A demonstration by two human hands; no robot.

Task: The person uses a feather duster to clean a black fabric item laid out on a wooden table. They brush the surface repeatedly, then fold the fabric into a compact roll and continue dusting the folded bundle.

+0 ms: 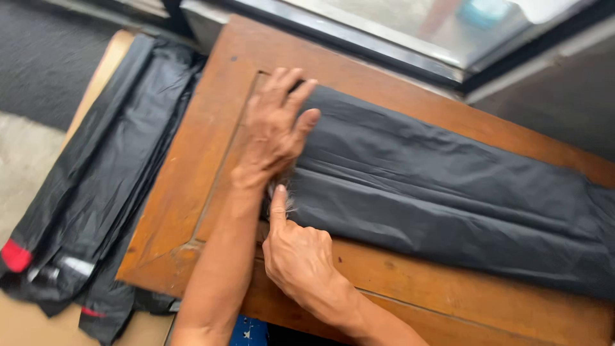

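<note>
A long black plastic bag (448,186) lies folded flat along a brown wooden table (205,147). My left hand (275,128) rests flat on the bag's left end, fingers spread and pointing away from me. My right hand (295,250) sits just below it at the bag's near left corner, with the index finger stretched out and pressing on the folded edge. Neither hand grips the bag.
A stack of more black plastic bags (102,173), with a red patch at its near end, lies on a lighter surface left of the table. A dark-framed glass pane (410,32) runs along the table's far side. Grey floor shows at the far left.
</note>
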